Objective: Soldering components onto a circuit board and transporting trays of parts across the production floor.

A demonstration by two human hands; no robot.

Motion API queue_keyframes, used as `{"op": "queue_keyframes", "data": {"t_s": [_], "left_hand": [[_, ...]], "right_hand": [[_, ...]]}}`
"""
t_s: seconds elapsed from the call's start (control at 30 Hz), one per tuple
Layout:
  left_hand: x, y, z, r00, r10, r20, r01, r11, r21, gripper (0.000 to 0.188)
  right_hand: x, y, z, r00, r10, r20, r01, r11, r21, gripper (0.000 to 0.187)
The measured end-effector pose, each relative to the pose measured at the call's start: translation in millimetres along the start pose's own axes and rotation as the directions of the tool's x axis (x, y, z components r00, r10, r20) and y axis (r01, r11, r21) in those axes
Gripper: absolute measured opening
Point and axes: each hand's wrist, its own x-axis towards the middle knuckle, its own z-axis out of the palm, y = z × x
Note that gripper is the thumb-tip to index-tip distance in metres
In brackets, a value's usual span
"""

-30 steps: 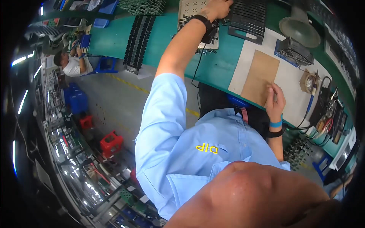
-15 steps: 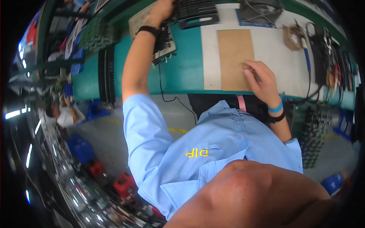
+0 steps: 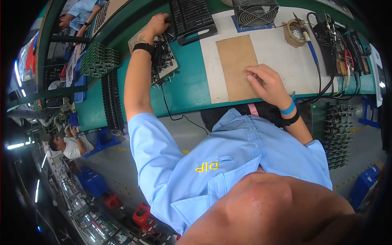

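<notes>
Circuit board, pale and crowded with dark parts, lies on the green bench in the upper middle of the frame, and our left hand is curled over its far edge, gripping it beside the black slotted tray, whose slots we cannot see into. Our right hand rests at centre right on the brown board, fingers bent loosely; we cannot tell whether it holds anything. A small round holder at upper right cradles the soldering iron, next to the fan. Compared with half a second ago, the whole bench sits lower in the frame, and the circuit board shows more fully.
</notes>
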Motion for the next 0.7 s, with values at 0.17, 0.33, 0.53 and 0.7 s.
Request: {"op": "queue_keyframes", "data": {"t_s": [0.17, 0.33, 0.53, 0.7], "left_hand": [[12.7, 4.3, -9.1, 0.998, -0.039, 0.048, 0.038, 0.999, 0.029, 0.022], [4.1, -2.5, -5.1, 0.96, -0.148, -0.238, 0.118, 0.983, -0.138, 0.024], [-25.6, 4.6, -46.5, 0.876, -0.331, -0.35, 0.249, 0.933, -0.26, 0.03], [-54.3, 1.3, -50.7, 0.937, -0.348, 0.037, 0.34, 0.93, 0.138, 0.034]], "right_hand": [[2.7, 2.0, -1.6, 1.0, 0.017, -0.01, -0.016, 1.0, 0.005, 0.023], [4.5, 1.8, -1.1, 1.0, -0.005, -0.01, 0.005, 1.0, 0.014, 0.022], [7.0, 3.6, -4.0, 0.999, -0.041, -0.012, 0.041, 0.999, -0.019, 0.021], [9.5, 5.0, -4.9, 0.998, -0.054, 0.027, 0.055, 0.998, -0.033, 0.021]]}}
